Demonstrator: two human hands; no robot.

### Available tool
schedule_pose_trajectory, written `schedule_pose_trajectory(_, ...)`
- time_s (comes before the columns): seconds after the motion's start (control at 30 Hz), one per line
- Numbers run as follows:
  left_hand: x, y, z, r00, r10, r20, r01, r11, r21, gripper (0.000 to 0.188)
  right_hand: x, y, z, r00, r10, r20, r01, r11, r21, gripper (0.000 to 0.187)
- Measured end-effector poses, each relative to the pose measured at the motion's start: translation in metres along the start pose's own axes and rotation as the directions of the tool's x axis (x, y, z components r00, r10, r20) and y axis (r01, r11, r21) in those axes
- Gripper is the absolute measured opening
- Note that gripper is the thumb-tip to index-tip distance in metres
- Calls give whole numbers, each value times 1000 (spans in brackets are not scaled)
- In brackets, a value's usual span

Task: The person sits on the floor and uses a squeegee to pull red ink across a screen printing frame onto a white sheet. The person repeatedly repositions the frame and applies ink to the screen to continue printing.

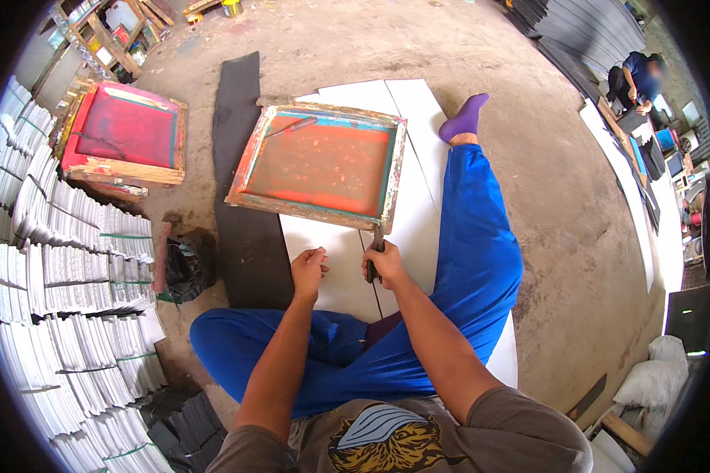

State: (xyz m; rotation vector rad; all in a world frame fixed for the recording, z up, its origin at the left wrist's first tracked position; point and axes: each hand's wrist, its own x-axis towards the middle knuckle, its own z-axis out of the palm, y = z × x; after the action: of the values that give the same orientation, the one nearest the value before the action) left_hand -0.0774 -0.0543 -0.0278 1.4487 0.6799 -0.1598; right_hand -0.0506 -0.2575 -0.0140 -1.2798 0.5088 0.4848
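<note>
In front of me a wooden screen-printing frame [242, 175] with orange-stained mesh lies on white sheets [331, 264]. My right hand [388, 262] is wrapped round a dark hand tool [373, 274] that looks like pliers; its narrow end points at the frame's near right corner. My left hand [309, 270] hovers over the white sheets, below the frame's near edge. Its fingers are curled with thumb and fingertip pinched, and whatever they may hold is too small to name. A screwdriver [293, 126] with a reddish handle rests inside the frame at its far left.
Under the frame's left side runs a dark strip [248, 260]. Another frame with pink-red mesh [126, 130] sits on a pile at left, near bundled white stacks [79, 268] and a black bag [185, 268]. My blue-trousered legs [477, 244] flank the sheets. Another person [643, 79] works far right.
</note>
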Motion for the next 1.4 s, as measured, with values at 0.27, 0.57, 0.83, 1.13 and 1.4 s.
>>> schedule_pose_trajectory(0.27,-2,3,43,989,46,142,-53,998,43,32,-5,3,6,1000,-8,19,7,999,50,14)
schedule_pose_trajectory(0.57,6,38,71,515,666,540,-743,32,669,39,-2,-11,-3,999,29,13,-29,1000,-4,12)
schedule_pose_trajectory(0.83,15,13,67,435,539,721,-645,-372,667,48,-9,-28,0,981,189,46,-191,980,49,6)
schedule_pose_trajectory(1.13,15,-14,61,482,552,681,-707,-214,674,65,-24,-51,0,946,312,89,-309,950,-49,9)
schedule_pose_trajectory(1.4,8,17,70,586,603,541,-739,122,663,41,-80,-101,11,965,166,202,-134,977,-164,10)
